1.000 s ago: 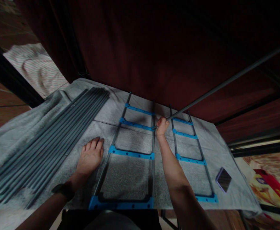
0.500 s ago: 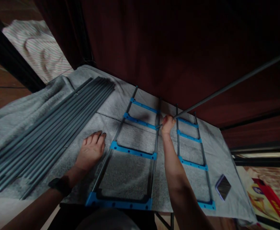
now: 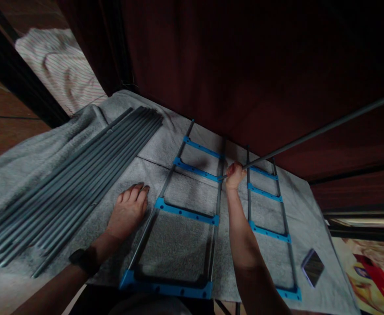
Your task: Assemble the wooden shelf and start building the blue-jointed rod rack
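Note:
My right hand (image 3: 235, 175) is wrapped round a long grey metal tube (image 3: 305, 138) that slants up to the right. The tube's lower end is at the right side of a ladder-like frame (image 3: 187, 214) with blue crosspieces and grey side tubes; whether it sits in a hole there I cannot tell. My left hand (image 3: 130, 209) rests palm down on the grey cloth, fingers extended, between that frame and a stack of loose grey tubes (image 3: 89, 175). A second frame with blue crosspieces (image 3: 269, 232) lies to the right, partly behind my right forearm.
The grey towel-like cloth (image 3: 109, 258) covers the table. A phone (image 3: 312, 267) lies near its right edge. Dark red curtains (image 3: 227, 78) hang along the far side. A striped cloth (image 3: 62, 72) is at upper left, and a red and yellow package (image 3: 372, 280) at lower right.
The whole view has shifted slightly, so things appear a little further right and lower. The upper part of the held tube has tipped down a little; both hands keep their places.

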Tool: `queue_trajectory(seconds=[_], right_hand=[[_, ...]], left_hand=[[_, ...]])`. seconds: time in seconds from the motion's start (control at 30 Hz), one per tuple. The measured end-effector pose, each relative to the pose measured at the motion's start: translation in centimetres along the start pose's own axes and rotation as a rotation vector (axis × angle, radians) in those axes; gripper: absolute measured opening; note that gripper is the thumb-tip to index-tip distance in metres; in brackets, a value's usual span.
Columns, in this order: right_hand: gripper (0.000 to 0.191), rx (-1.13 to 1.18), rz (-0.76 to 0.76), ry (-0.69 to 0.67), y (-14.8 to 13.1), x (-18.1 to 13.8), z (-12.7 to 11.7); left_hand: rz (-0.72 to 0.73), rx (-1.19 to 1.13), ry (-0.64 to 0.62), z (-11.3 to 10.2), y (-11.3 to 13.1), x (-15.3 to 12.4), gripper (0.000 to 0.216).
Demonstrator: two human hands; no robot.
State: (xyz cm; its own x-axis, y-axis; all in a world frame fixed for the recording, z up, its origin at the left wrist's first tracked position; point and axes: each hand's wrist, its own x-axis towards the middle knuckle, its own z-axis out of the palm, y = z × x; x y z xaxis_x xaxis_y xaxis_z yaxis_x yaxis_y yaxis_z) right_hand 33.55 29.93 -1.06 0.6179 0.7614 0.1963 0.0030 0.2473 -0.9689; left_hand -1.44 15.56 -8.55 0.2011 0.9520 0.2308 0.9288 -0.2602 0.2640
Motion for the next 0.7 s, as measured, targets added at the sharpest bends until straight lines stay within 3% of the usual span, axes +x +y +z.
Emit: queue_trajectory(seconds=[0.27, 0.5, 0.67, 0.7], right_hand=[[0.033, -0.066, 0.010, 0.064, 0.0, 0.1, 0.1], [0.038, -0.140, 0.044, -0.001, -0.3, -0.3, -0.2], [0.008, -0.128, 0.063, -0.110, -1.7, -0.7, -2.0], [0.015, -0.136, 0.066, -0.100, -1.9, -1.2, -2.9]], left_hand=[[0.006, 0.017, 0.008, -0.2, 0.2, 0.1, 0.047], [-0.010, -0.077, 0.027, -0.1, 0.4, 0.1, 0.047], [0.012, -0.001, 0.019, -0.4, 0.6, 0.1, 0.047], [0.019, 0.012, 0.022, -0.4, 0.6, 0.1, 0.047]])
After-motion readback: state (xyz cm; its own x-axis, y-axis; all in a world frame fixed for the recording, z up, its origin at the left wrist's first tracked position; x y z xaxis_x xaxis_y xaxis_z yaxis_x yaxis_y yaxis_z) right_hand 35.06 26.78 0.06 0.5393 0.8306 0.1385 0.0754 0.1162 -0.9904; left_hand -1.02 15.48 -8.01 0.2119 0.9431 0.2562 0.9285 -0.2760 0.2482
